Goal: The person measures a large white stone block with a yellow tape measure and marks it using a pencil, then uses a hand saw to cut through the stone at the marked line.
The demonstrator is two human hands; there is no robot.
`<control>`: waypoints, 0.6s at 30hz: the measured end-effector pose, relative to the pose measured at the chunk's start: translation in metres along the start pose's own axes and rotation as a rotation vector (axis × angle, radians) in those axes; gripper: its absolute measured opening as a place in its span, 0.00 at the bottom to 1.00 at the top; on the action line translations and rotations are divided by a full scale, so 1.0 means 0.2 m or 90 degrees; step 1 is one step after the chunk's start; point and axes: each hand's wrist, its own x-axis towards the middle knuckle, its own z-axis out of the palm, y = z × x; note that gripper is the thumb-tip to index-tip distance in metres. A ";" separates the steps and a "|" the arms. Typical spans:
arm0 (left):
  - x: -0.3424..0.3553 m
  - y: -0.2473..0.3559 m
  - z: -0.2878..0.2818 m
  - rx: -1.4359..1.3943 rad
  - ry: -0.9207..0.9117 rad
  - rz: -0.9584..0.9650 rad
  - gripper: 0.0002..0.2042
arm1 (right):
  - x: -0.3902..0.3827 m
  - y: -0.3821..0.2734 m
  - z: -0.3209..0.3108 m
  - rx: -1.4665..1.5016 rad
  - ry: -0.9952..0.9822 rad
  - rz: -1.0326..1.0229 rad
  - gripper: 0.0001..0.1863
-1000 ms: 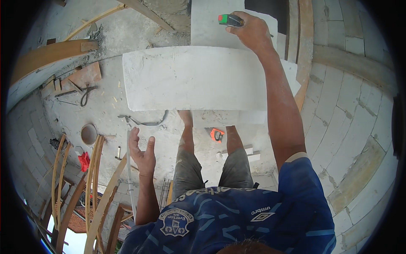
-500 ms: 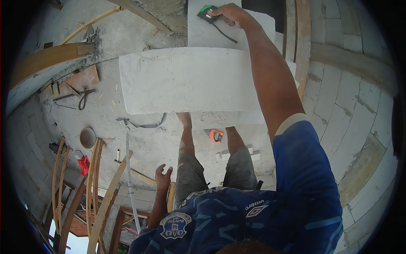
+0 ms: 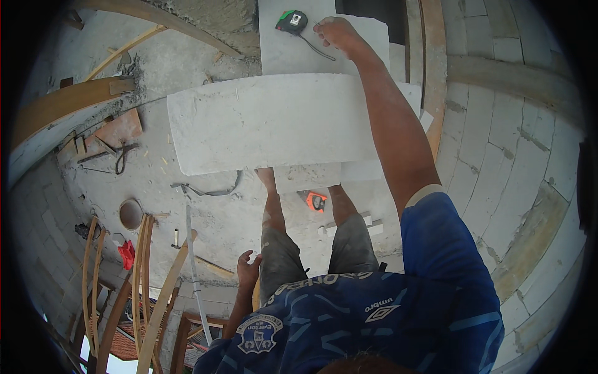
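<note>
A black and green tape measure (image 3: 291, 22) with a dark wrist strap lies on a pale block (image 3: 274, 53) at the far side. Just right of it is my right hand (image 3: 338, 34), apart from the tape measure. Its fingers are bent in and their tips drawn together; whatever they may hold is too small to make out. My right forearm reaches over a large white block (image 3: 268, 124) lying crosswise in front of me. Down at my left thigh hangs my left hand (image 3: 249, 268), fingers loosely bent and apart, with nothing seen in it.
An orange and black tool (image 3: 316, 201) lies on the floor between my legs. To the left are a grey strap (image 3: 208, 189), a hammer (image 3: 176, 239), a round bucket (image 3: 131, 214) and curved wooden strips (image 3: 143, 274). A block wall (image 3: 498, 143) rises on the right.
My right hand has let go of the tape measure and drawn back to its right. My left hand has lowered toward my thigh. The view has shifted slightly.
</note>
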 end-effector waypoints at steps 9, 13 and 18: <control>0.02 0.16 0.02 -0.007 -0.005 0.061 0.24 | -0.22 -0.23 0.27 -0.633 -0.035 -0.268 0.11; 0.07 0.17 -0.03 -0.046 0.045 0.086 0.23 | -0.30 -0.22 0.25 -0.616 -0.006 -0.253 0.11; 0.43 0.66 -0.51 -0.252 0.235 0.208 0.25 | -0.65 -0.01 -0.25 -0.314 0.277 -0.214 0.12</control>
